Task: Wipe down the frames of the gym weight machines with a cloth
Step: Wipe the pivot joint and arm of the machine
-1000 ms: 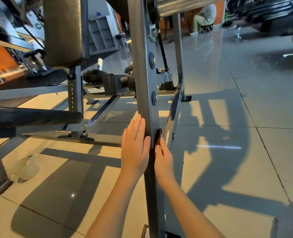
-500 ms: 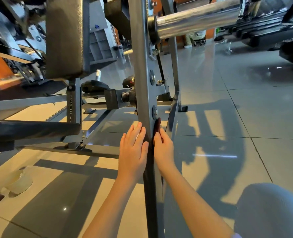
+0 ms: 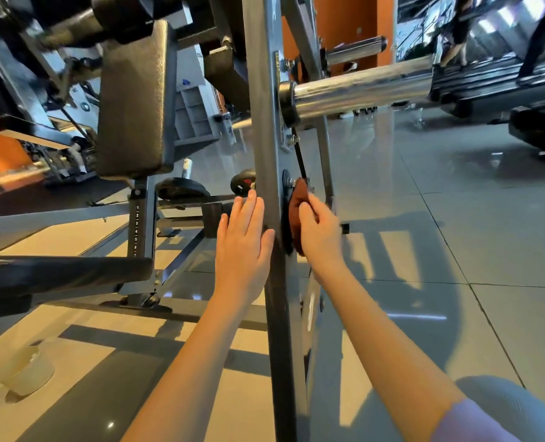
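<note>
A grey upright post (image 3: 266,129) of a weight machine's frame runs from top to bottom through the middle of the view. My left hand (image 3: 244,247) lies flat against the post's left face, fingers straight. On the post's right face, my right hand (image 3: 320,232) grips a dark red cloth (image 3: 296,205) and presses it against the metal beside a round bolt plate. Part of the cloth is hidden under my fingers.
A chrome weight horn (image 3: 360,87) sticks out to the right from the post above my hands. A black pad (image 3: 134,100) and a padded roller (image 3: 60,271) stand to the left. Treadmills (image 3: 501,87) line the far right. Glossy tiled floor (image 3: 456,237) spreads to the right.
Both hands have slid upward along the post, and the view has tilted up. More of the red cloth shows beneath my right hand, now beside the bolt plate.
</note>
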A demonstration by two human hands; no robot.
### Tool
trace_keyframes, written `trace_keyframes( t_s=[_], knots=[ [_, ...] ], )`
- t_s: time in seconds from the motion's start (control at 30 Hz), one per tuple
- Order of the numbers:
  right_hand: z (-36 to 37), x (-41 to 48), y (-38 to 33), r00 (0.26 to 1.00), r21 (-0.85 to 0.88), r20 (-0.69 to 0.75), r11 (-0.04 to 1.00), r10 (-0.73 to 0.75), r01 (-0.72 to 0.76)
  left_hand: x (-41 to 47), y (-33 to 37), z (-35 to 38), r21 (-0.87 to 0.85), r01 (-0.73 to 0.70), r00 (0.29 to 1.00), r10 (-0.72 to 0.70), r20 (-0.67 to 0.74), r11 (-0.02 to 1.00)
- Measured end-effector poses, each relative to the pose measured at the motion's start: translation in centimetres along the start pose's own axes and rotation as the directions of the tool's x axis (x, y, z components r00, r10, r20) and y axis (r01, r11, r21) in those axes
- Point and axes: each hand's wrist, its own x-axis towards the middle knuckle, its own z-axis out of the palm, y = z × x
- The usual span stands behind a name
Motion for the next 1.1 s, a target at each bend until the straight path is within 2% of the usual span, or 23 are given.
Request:
trace_keyframes(
  t_s=[0.07, 0.27, 0.33, 0.47, 0.7, 0.87, 1.0, 1.1],
  knots=[
    [2.1, -0.3, 0.4, 0.995, -0.095, 0.093, 0.994, -0.045, 0.054, 0.2, -0.2, 0.3, -0.001, -0.004, 0.999, 0.004, 0.04, 1.0],
    [2.3, 1.8, -0.3, 1.0, -0.048, 0.025, 0.999, 0.0, 0.001, 0.6, -0.5, 1.3, -0.021, 0.017, 0.999, -0.016, 0.041, 1.0],
    [2.5, 1.3, -0.2, 0.998, -0.04, 0.055, 0.999, 0.026, -0.023, 0.6, -0.7, 1.3, -0.027, 0.011, 0.999, -0.01, 0.037, 1.0],
    [1.5, -1.6, 1.5, 0.995, -0.054, 0.1, 0.998, -0.016, 0.022, 0.3, -0.4, 1.6, -0.063, 0.039, 0.999, -0.036, 0.036, 0.997],
    [1.9, 3.2, 0.8, 0.992, -0.043, 0.031, 0.992, 0.121, -0.12, 0.8, -0.4, 1.1, -0.033, 0.008, 1.0, -0.008, 0.014, 0.999],
    [1.3, 0.0, 2.1, 0.999, -0.073, 0.045, 0.997, 0.008, -0.005, 1.6, -0.2, 1.5, -0.123, 0.002, 1.0, -0.006, -0.028, 0.992],
    [0.1, 2.3, 1.3, 0.995, -0.131, 0.084, 0.991, 0.047, -0.036, 2.1, 0.2, 2.0, -0.164, 0.002, 0.997, -0.015, -0.079, 0.986],
    [-1.1, 3.6, -0.2, 0.997, -0.187, 0.038, 0.979, -0.074, 0.08, 2.9, 0.1, 1.7, -0.191, -0.006, 0.994, -0.015, -0.106, 0.982]
  ],
)
